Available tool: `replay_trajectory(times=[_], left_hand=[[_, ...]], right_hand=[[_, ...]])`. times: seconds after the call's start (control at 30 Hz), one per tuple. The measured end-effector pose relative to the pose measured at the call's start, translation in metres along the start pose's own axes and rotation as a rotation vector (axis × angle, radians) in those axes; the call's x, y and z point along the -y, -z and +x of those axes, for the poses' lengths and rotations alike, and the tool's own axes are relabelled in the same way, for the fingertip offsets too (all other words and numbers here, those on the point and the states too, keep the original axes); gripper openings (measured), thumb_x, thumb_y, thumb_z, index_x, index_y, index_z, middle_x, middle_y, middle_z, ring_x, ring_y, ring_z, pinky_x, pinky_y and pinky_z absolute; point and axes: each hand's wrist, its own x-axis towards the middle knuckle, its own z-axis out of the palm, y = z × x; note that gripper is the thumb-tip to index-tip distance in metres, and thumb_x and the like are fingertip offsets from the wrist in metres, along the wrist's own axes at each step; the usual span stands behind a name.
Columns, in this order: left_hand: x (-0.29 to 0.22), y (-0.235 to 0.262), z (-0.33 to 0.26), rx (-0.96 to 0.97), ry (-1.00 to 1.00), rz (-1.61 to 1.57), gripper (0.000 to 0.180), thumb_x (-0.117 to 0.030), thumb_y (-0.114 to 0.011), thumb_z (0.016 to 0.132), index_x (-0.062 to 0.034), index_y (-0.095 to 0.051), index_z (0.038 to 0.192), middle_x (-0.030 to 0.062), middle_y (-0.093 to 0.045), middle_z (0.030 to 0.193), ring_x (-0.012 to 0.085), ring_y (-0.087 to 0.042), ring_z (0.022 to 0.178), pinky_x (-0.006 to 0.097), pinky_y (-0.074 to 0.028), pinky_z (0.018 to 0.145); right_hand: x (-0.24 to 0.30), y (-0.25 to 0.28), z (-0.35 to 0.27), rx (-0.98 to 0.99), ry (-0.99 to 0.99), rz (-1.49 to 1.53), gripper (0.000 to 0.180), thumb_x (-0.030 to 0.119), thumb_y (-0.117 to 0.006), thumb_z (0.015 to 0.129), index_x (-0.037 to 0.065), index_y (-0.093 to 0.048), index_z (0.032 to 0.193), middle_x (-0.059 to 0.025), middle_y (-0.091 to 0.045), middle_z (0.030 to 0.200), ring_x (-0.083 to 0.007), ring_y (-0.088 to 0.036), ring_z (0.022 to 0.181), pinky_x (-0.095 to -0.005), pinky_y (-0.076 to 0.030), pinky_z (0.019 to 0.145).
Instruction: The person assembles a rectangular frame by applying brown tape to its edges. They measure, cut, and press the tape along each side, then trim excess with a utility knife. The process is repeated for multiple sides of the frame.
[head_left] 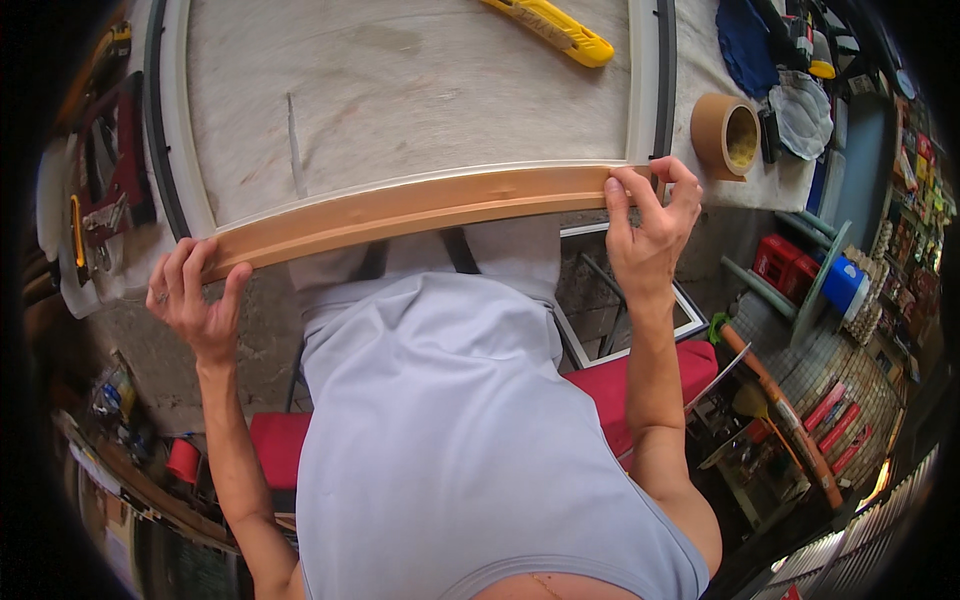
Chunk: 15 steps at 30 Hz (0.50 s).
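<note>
A rectangular frame, white inside and dark grey outside [176, 100], lies on the worktable. Along its near side runs a long tan strip [420, 208] with a lengthwise ridge and a small bump; I cannot tell whether it is tape or part of the frame. At the strip's left end, the fingers of my left hand [195, 295] curl over it with the thumb on the near side. My right hand [650, 220] pinches the right end by the frame's corner. A yellow utility knife [555, 32] rests inside the frame. Right of the frame stands a tan tape roll [715, 140].
A dark red staple gun [125, 150] and a small yellow cutter [78, 232] lie at the table's left. Dark blue cloth [745, 45] and a clear plastic cup [800, 115] are at the back right. Below the table are a red bench [680, 375] and a white-edged frame [690, 312].
</note>
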Motion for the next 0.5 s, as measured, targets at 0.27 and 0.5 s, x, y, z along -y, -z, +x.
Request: replay_trajectory(times=[0.27,0.5], left_hand=[[-0.007,0.000,0.003,-0.026,0.025,0.027,0.044,-0.050,-0.074,0.079,-0.0142,-0.068,0.104,-0.0002,-0.064,0.109,0.0210,-0.055,0.110,0.036,-0.031,0.097],[-0.008,-0.001,0.001,-0.015,0.040,0.014,0.042,-0.048,-0.072,0.082,-0.0128,-0.068,0.106,0.0018,-0.063,0.112,0.0220,-0.054,0.113,0.038,-0.031,0.098]], right_hand=[[0.050,-0.014,-0.002,0.002,0.066,0.074,0.012,0.017,-0.072,0.082,0.011,-0.071,0.092,-0.0085,-0.048,0.104,-0.0248,-0.048,0.095,-0.0410,-0.037,0.082],[0.100,-0.031,-0.002,0.043,0.133,0.170,0.013,0.020,-0.070,0.084,0.010,-0.068,0.091,-0.0031,-0.049,0.082,-0.0207,-0.049,0.079,-0.0379,-0.035,0.072]])
